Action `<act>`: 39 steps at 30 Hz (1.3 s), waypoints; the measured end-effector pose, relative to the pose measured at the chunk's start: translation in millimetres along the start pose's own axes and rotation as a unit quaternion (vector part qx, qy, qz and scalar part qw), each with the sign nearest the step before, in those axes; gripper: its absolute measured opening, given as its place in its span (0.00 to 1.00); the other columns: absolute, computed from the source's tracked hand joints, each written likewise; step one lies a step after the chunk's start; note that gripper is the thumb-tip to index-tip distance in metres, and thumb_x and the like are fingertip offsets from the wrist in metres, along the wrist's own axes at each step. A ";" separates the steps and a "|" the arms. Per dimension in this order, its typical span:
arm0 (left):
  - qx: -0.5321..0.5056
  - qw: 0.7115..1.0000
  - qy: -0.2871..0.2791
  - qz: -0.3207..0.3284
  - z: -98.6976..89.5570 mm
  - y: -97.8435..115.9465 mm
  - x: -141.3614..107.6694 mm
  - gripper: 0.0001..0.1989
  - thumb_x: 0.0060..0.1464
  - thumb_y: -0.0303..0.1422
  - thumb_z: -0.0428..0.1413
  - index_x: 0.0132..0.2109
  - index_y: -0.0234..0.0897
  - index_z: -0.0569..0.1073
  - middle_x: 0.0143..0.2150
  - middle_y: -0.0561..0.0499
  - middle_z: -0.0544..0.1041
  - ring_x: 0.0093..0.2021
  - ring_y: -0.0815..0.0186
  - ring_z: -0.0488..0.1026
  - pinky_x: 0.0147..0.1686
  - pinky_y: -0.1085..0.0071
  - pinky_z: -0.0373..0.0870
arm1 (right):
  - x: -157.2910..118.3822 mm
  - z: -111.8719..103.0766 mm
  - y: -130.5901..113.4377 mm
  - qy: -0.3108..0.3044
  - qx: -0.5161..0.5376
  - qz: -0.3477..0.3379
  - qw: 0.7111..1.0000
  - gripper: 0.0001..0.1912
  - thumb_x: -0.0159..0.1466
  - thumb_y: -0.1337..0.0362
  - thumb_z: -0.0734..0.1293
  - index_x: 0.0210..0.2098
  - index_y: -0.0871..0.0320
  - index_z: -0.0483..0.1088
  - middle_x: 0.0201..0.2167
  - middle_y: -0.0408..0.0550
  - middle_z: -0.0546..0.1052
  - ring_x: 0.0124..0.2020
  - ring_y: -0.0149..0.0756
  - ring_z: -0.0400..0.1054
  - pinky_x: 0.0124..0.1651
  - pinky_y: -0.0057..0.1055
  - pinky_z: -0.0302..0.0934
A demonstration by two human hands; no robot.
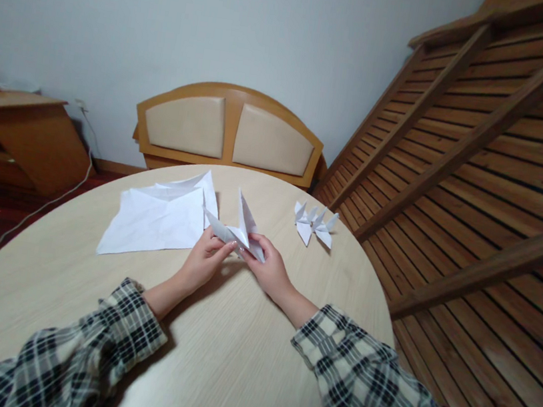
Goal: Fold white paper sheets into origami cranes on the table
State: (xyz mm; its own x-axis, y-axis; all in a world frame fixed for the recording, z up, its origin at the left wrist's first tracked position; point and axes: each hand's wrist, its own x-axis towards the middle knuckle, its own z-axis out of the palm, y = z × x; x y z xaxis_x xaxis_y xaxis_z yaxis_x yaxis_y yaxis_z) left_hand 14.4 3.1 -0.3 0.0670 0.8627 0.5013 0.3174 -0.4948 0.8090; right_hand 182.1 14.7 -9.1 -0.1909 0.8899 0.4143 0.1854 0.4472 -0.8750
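Note:
Between my hands, above the middle of the table, is a folded piece of white paper (245,221) with pointed flaps standing up. My left hand (206,258) pinches its left side between thumb and fingers. On the other side, my right hand (269,269) grips the right flap, thumb toward the centre. Two small white origami figures (315,226) with pointed tips sit close together to the right, beyond my right hand. A stack of loose white paper sheets (158,221) lies to the left, just past my left hand.
The round, light wood table (229,359) spreads under my arms. Behind it stands a wooden headboard (231,130) with cream panels against the wall. A slatted wooden frame (499,168) leans at the right. A desk (33,136) and a white cable (43,205) are at the left.

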 end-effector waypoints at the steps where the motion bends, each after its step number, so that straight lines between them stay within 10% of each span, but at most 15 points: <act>1: -0.001 1.000 0.003 -0.010 0.1 -1.0 0.2 0.13 0.56 0.40 0.54 0.29 0.39 0.78 0.39 0.47 0.72 0.43 0.61 0.68 0.49 0.61 0.66 | 0.5 -1.3 0.4 0.006 -0.020 -0.016 1.000 0.16 0.59 0.62 0.69 0.47 0.54 0.68 0.45 0.50 0.73 0.49 0.40 0.68 0.55 0.44 0.62; 15: -0.204 0.960 -0.010 -0.190 -1.9 1.4 3.7 0.10 0.51 0.38 0.58 0.31 0.35 0.77 0.32 0.46 0.80 0.32 0.64 0.76 0.38 0.65 0.73 | -6.1 -8.0 -8.6 -0.006 -0.107 -0.135 0.985 0.37 0.60 0.73 0.64 0.64 0.47 0.48 0.59 0.51 0.65 0.58 0.41 0.63 0.60 0.46 0.59; 39: -0.350 0.907 -0.034 -0.231 -1.2 6.5 1.3 0.08 0.44 0.32 0.62 0.33 0.32 0.77 0.29 0.50 0.78 0.31 0.68 0.74 0.35 0.73 0.71 | -3.3 -13.5 -8.6 -0.051 -0.183 -0.195 0.962 0.29 0.60 0.77 0.59 0.58 0.49 0.64 0.53 0.50 0.66 0.55 0.38 0.63 0.58 0.41 0.61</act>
State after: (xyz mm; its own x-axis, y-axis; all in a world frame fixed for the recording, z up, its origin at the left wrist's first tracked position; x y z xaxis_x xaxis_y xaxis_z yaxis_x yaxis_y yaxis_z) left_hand 15.4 0.9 6.0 0.1460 0.9876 0.0584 -0.3498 -0.0037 0.9368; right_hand 194.2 9.1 0.5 -0.4055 0.6423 0.6505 0.4042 0.7642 -0.5026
